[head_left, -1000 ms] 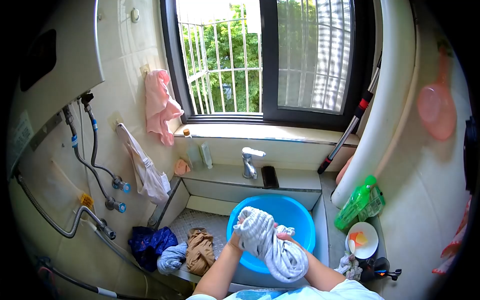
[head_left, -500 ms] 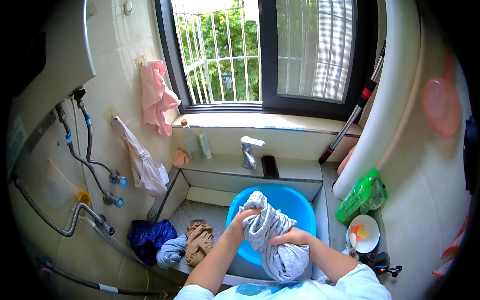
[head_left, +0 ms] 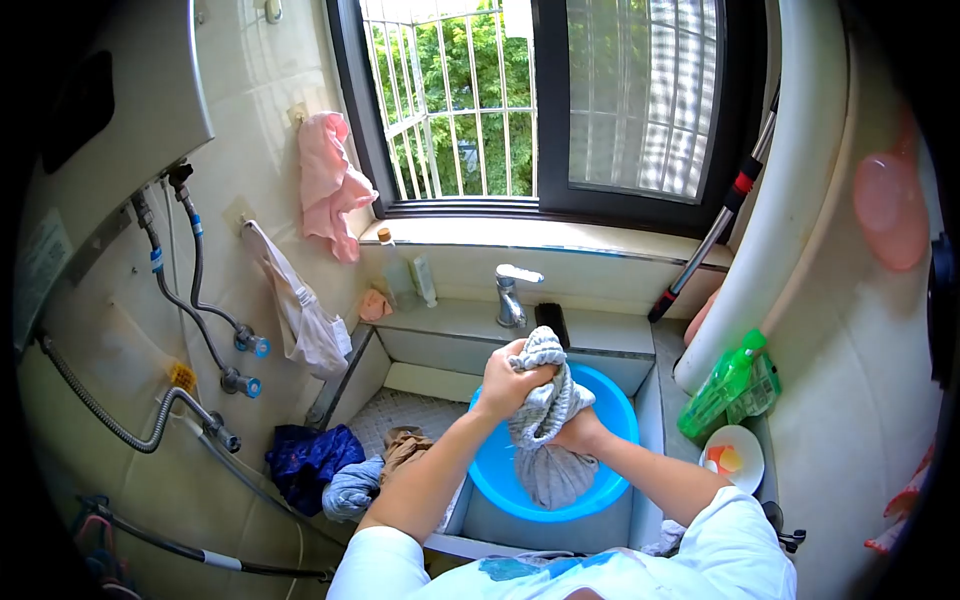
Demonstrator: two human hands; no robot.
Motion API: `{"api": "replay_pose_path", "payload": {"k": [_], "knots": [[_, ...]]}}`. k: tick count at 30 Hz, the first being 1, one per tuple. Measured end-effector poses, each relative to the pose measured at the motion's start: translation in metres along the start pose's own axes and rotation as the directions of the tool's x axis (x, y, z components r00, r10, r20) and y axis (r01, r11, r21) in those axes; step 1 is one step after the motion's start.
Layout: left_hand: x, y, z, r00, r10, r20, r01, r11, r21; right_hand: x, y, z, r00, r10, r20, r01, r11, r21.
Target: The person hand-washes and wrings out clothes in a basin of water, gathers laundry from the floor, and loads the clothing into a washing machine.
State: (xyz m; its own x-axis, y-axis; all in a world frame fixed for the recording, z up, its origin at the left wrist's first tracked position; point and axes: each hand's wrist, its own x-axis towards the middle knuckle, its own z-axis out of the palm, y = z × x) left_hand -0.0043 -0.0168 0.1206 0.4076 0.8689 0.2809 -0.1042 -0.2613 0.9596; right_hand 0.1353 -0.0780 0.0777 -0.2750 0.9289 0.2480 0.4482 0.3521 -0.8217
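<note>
Grey ribbed knit garment (head_left: 545,410), bunched, held up over the blue plastic basin (head_left: 617,430); its loose lower end hangs down into the basin opening. Left hand (head_left: 512,382) curled tight round the upper ribbed end. Right hand (head_left: 578,430) lower, at 4 o'clock of the left; fingers mostly hidden behind the cloth, but the fabric narrows there, so it looks gripped.

Handling, judged: soft, limp, stretchy, not fragile; probably heavier and a bit slick if wet, though wetness can't be confirmed. Best hold is a full fist on the thick ribbed folds, other hand round the narrowed part; the loose end would flop.

From the garment: basin sits in the sink (head_left: 648,405). Brown garment (head_left: 403,448) and dark blue garment (head_left: 312,468) at 8–9 o'clock, light blue garment (head_left: 352,490) at 8. Chrome faucet (head_left: 512,302) at 11–12, black brush (head_left: 551,326) at 12, both on the back ledge. Clear bottle (head_left: 400,283) and white tube (head_left: 425,280) at 10–11. Green bottle (head_left: 725,385) at 3, white bowl (head_left: 745,472) at 3–4.

Writing: print on the green packet (head_left: 757,390) unreadable; no brand legible anywhere.
</note>
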Motion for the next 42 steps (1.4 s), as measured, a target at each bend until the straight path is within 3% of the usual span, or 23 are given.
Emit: {"api": "replay_pose_path", "payload": {"k": [2,6,11,13,14,15,16,17,18,20,22,24,26,27,29,32,33,34,35,36,38,40,42], "knots": [[0.000,-0.012,0.004,0.999,0.025,-0.047,-0.023,0.999,0.048,-0.002,0.000,0.002,0.998,-0.031,-0.051,0.031,1.000,0.001],[-0.003,-0.019,0.014,0.989,0.031,-0.144,-0.012,0.991,0.131,-0.003,0.030,0.020,0.979,-0.126,-0.159,0.085,0.966,-0.242],[-0.017,-0.070,0.011,0.958,-0.066,-0.280,0.103,0.988,0.117,-0.019,0.040,0.031,0.985,0.130,-0.110,-0.117,0.987,0.113],[-0.027,-0.086,0.007,0.935,-0.164,-0.313,0.152,0.986,-0.065,-0.036,0.035,0.030,0.943,0.330,0.045,-0.324,0.879,0.351],[-0.032,-0.090,0.004,0.911,-0.252,-0.325,0.193,0.960,-0.204,-0.043,0.035,0.029,0.942,0.332,0.042,-0.325,0.877,0.353],[-0.038,-0.098,0.001,0.913,-0.251,-0.323,0.193,0.960,-0.201,-0.047,0.035,0.028,0.947,0.307,0.099,-0.317,0.833,0.453],[-0.043,-0.108,-0.003,0.861,-0.407,-0.307,0.267,0.873,-0.407,-0.049,0.035,0.028,0.949,0.273,0.156,-0.314,0.779,0.544],[-0.044,-0.118,-0.005,0.795,-0.549,-0.259,0.313,0.737,-0.599,-0.050,0.033,0.026,0.949,0.271,0.163,-0.316,0.782,0.538],[-0.043,-0.121,-0.004,0.792,-0.550,-0.266,0.308,0.735,-0.603,-0.050,0.030,0.025,0.954,0.267,0.139,-0.301,0.864,0.405],[-0.044,-0.127,0.004,0.840,-0.451,-0.301,0.266,0.827,-0.496,-0.051,0.019,0.025,0.957,0.266,0.117,-0.289,0.919,0.269],[-0.040,-0.107,0.016,0.865,-0.274,-0.421,0.217,0.960,-0.179,-0.040,0.004,0.017,0.919,0.348,0.184,-0.382,0.901,0.204],[-0.037,-0.073,0.025,0.885,-0.179,-0.430,0.152,0.984,-0.096,-0.035,0.009,0.019,0.930,0.362,0.068,-0.368,0.915,0.165],[-0.031,-0.059,0.018,0.931,-0.269,-0.245,0.181,0.927,-0.329,-0.037,0.028,0.020,0.928,0.349,0.127,-0.368,0.814,0.450],[-0.030,-0.045,0.007,0.967,-0.252,0.029,0.231,0.825,-0.516,-0.040,0.028,0.020,0.924,0.357,0.139,-0.380,0.807,0.452],[-0.036,-0.020,-0.013,0.948,-0.239,0.212,0.319,0.711,-0.626,-0.043,0.024,0.014,0.896,0.364,0.254,-0.384,0.349,0.855],[-0.042,-0.036,-0.045,0.922,-0.039,0.385,0.362,0.436,-0.824,-0.052,0.014,-0.003,0.809,0.349,0.472,-0.483,-0.060,0.873],[-0.046,-0.035,-0.041,0.951,-0.165,0.262,0.306,0.361,-0.881,-0.054,0.017,0.001,0.801,0.354,0.483,-0.493,-0.068,0.867],[-0.045,-0.042,-0.034,0.952,-0.172,0.254,0.300,0.351,-0.887,-0.054,0.023,0.007,0.808,0.328,0.489,-0.482,-0.109,0.870],[-0.038,-0.050,-0.024,0.945,-0.029,0.327,0.325,0.218,-0.920,-0.051,0.031,0.014,0.818,0.299,0.491,-0.469,-0.145,0.871],[-0.038,-0.048,-0.016,0.976,-0.058,0.211,0.212,0.491,-0.845,-0.047,0.038,0.020,0.829,0.270,0.490,-0.457,-0.178,0.872],[-0.037,-0.042,-0.001,0.993,-0.115,-0.032,0.093,0.917,-0.388,-0.044,0.044,0.032,0.846,0.217,0.486,-0.433,-0.250,0.866],[-0.035,-0.024,0.003,0.950,-0.173,0.259,0.311,0.472,-0.825,-0.046,0.022,0.029,0.888,0.213,0.408,-0.379,-0.162,0.911],[-0.035,-0.022,-0.010,0.935,-0.098,0.341,0.351,0.386,-0.853,-0.048,0.014,0.021,0.888,0.125,0.442,-0.418,-0.178,0.891]]}}
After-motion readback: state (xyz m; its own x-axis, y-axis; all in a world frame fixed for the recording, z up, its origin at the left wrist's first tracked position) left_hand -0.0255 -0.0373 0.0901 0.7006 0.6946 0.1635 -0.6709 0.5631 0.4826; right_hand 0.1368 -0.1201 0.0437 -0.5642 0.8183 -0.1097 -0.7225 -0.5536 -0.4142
